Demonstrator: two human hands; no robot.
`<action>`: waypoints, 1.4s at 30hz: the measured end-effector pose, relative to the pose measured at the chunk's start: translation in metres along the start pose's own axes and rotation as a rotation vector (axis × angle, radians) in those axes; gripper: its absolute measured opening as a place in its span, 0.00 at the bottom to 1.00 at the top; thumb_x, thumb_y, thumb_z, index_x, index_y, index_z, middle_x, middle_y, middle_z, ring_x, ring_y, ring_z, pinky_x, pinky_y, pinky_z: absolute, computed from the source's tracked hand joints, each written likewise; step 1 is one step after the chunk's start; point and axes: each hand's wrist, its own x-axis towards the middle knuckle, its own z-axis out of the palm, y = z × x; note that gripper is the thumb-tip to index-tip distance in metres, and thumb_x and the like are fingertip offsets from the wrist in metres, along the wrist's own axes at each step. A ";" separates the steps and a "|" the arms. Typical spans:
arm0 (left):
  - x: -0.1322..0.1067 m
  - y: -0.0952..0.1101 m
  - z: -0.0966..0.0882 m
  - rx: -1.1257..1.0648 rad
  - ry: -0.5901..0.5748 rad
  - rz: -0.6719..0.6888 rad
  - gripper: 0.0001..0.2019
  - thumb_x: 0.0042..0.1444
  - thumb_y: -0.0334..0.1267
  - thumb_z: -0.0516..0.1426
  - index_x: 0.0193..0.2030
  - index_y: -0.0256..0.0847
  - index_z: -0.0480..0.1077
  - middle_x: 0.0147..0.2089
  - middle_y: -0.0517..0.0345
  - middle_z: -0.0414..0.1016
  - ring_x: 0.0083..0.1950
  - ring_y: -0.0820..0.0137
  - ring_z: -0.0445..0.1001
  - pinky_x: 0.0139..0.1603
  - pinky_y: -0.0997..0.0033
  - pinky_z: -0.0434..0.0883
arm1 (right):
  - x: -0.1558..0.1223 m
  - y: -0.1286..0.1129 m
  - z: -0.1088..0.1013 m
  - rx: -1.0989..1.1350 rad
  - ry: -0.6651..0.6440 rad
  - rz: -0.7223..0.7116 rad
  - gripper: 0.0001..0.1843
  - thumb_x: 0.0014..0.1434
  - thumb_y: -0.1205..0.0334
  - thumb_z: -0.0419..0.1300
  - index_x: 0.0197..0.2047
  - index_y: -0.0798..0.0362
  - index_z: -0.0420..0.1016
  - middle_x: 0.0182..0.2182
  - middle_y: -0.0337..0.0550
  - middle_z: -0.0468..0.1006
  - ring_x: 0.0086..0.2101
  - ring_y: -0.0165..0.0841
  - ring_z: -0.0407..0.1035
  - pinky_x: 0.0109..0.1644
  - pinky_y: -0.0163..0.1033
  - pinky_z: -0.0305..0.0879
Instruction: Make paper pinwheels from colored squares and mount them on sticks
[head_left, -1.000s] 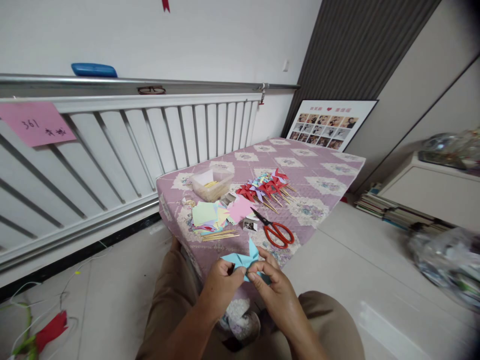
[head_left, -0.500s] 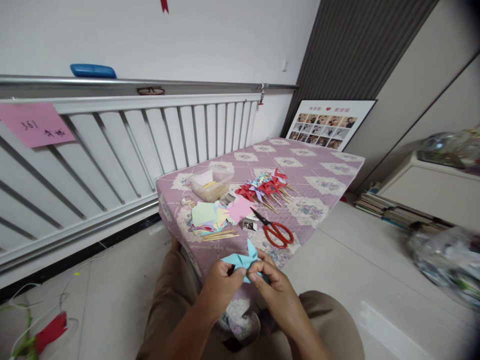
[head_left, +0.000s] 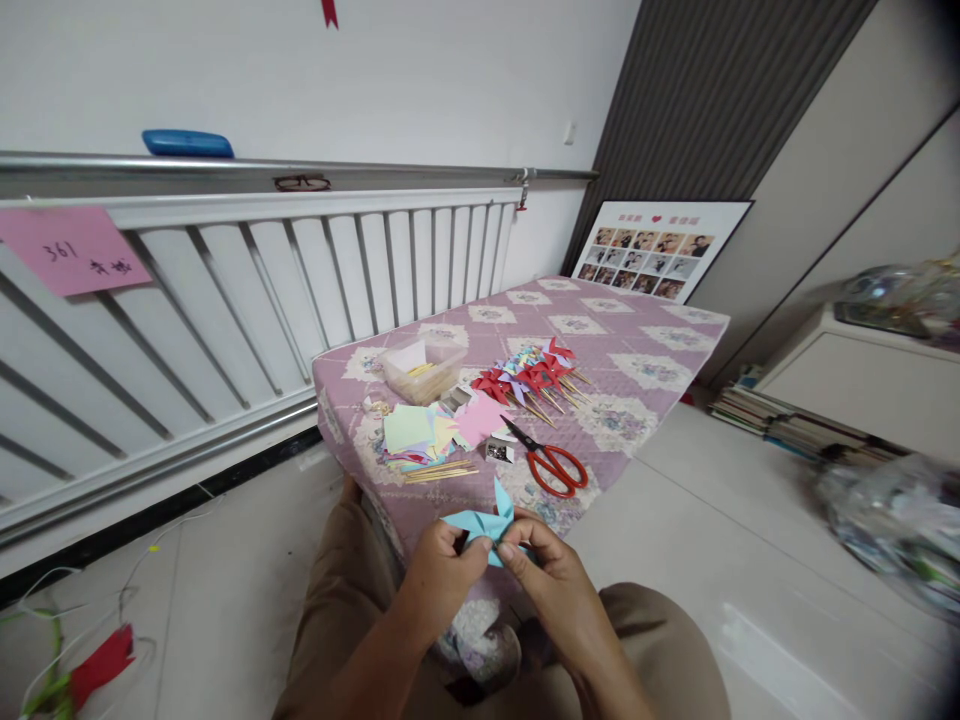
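A light blue paper pinwheel (head_left: 482, 522) is held between my two hands above the near edge of the cloth-covered table. My left hand (head_left: 448, 562) pinches its left and lower part, thumb near the centre. From the other side my right hand (head_left: 541, 558) is closed on the pinwheel close to its middle; the fingers hide what lies at the centre. Beyond my hands are red-handled scissors (head_left: 556, 468), a small box of metal pins (head_left: 499, 450), thin wooden sticks (head_left: 440, 470) and stacked coloured paper squares (head_left: 411, 430).
Finished pinwheels on sticks (head_left: 529, 375) lie in a pile behind the scissors, beside a clear plastic box (head_left: 424, 370) of sticks. A white radiator (head_left: 300, 270) runs along the left. A plastic bag (head_left: 892, 510) sits on the floor at right.
My right fingers have shifted slightly at the pinwheel's centre. The pinwheel stays in almost the same place, and the things on the table have not moved.
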 end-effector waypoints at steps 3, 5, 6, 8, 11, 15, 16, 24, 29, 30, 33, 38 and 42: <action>-0.002 -0.004 0.001 0.052 0.045 -0.011 0.07 0.49 0.34 0.54 0.26 0.36 0.71 0.23 0.62 0.68 0.27 0.73 0.63 0.30 0.75 0.62 | 0.001 0.005 0.004 0.078 0.043 0.024 0.13 0.53 0.55 0.64 0.26 0.50 0.65 0.26 0.34 0.69 0.30 0.32 0.63 0.36 0.35 0.59; -0.002 -0.007 0.002 0.074 0.075 -0.026 0.07 0.49 0.35 0.54 0.27 0.36 0.71 0.24 0.62 0.68 0.28 0.72 0.64 0.31 0.75 0.62 | 0.002 0.010 0.007 0.130 0.084 0.041 0.15 0.50 0.55 0.66 0.27 0.49 0.62 0.23 0.31 0.66 0.27 0.30 0.60 0.32 0.33 0.57; -0.003 -0.008 0.003 0.078 0.082 -0.032 0.07 0.49 0.35 0.54 0.27 0.36 0.71 0.25 0.61 0.69 0.28 0.72 0.65 0.32 0.74 0.63 | 0.003 0.012 0.008 0.150 0.108 0.043 0.16 0.48 0.56 0.67 0.28 0.48 0.61 0.22 0.30 0.65 0.26 0.30 0.60 0.30 0.33 0.57; -0.002 -0.010 0.003 0.075 0.087 -0.029 0.07 0.50 0.35 0.54 0.29 0.36 0.72 0.27 0.60 0.71 0.30 0.71 0.67 0.34 0.74 0.64 | 0.003 0.015 0.011 0.187 0.152 0.034 0.18 0.46 0.56 0.69 0.30 0.48 0.61 0.22 0.29 0.64 0.25 0.29 0.60 0.29 0.33 0.57; -0.002 -0.011 0.003 0.080 0.085 -0.005 0.07 0.50 0.35 0.53 0.30 0.36 0.72 0.28 0.58 0.72 0.32 0.70 0.68 0.36 0.72 0.66 | 0.003 0.013 0.012 0.246 0.135 0.043 0.20 0.46 0.55 0.69 0.40 0.47 0.66 0.26 0.32 0.71 0.28 0.32 0.65 0.34 0.35 0.62; -0.003 -0.012 0.002 0.113 0.081 0.017 0.06 0.51 0.34 0.54 0.28 0.37 0.71 0.27 0.58 0.72 0.33 0.69 0.69 0.38 0.72 0.67 | 0.000 0.004 0.009 0.170 0.004 0.087 0.15 0.51 0.54 0.66 0.40 0.51 0.76 0.32 0.40 0.78 0.35 0.36 0.69 0.42 0.38 0.64; -0.003 -0.012 0.002 0.123 0.084 0.020 0.06 0.51 0.34 0.54 0.28 0.37 0.71 0.27 0.59 0.71 0.33 0.69 0.69 0.38 0.72 0.67 | 0.000 0.002 0.007 0.151 -0.012 0.091 0.13 0.51 0.53 0.66 0.38 0.52 0.78 0.33 0.41 0.79 0.36 0.37 0.69 0.43 0.38 0.64; -0.005 -0.013 0.002 0.181 0.082 0.059 0.05 0.50 0.32 0.53 0.30 0.37 0.71 0.29 0.57 0.73 0.32 0.71 0.68 0.37 0.73 0.67 | -0.002 0.001 0.005 0.213 -0.011 0.119 0.15 0.47 0.50 0.69 0.33 0.53 0.81 0.29 0.39 0.80 0.31 0.35 0.69 0.40 0.37 0.64; -0.007 -0.010 0.002 0.263 0.117 0.084 0.05 0.49 0.32 0.54 0.29 0.37 0.70 0.28 0.58 0.73 0.31 0.71 0.69 0.35 0.74 0.66 | -0.004 0.001 0.005 0.244 -0.018 0.143 0.14 0.49 0.52 0.68 0.34 0.52 0.81 0.29 0.38 0.80 0.31 0.34 0.68 0.40 0.36 0.64; -0.008 -0.008 0.002 0.272 0.116 0.084 0.05 0.48 0.32 0.53 0.29 0.37 0.70 0.27 0.58 0.73 0.31 0.71 0.69 0.34 0.74 0.66 | -0.004 0.000 0.005 0.254 -0.020 0.149 0.13 0.48 0.52 0.69 0.34 0.52 0.81 0.29 0.38 0.80 0.31 0.33 0.68 0.40 0.36 0.64; -0.009 -0.004 0.002 0.293 0.111 0.083 0.05 0.49 0.32 0.53 0.29 0.37 0.71 0.27 0.58 0.73 0.30 0.70 0.69 0.34 0.74 0.66 | -0.004 -0.001 0.005 0.270 -0.029 0.157 0.12 0.48 0.52 0.69 0.32 0.52 0.81 0.28 0.38 0.80 0.31 0.33 0.68 0.39 0.35 0.63; -0.011 0.003 0.004 0.375 0.130 0.089 0.06 0.48 0.29 0.53 0.28 0.37 0.71 0.27 0.58 0.73 0.30 0.70 0.69 0.33 0.73 0.65 | -0.003 0.000 0.004 0.292 -0.054 0.165 0.12 0.48 0.52 0.69 0.32 0.52 0.81 0.30 0.39 0.81 0.33 0.34 0.69 0.42 0.36 0.64; -0.012 0.003 0.007 0.402 0.153 0.092 0.07 0.47 0.28 0.53 0.28 0.36 0.73 0.28 0.56 0.75 0.30 0.69 0.70 0.34 0.73 0.65 | -0.001 0.006 0.004 0.267 -0.065 0.171 0.14 0.48 0.50 0.69 0.33 0.52 0.82 0.28 0.40 0.81 0.32 0.35 0.70 0.41 0.37 0.64</action>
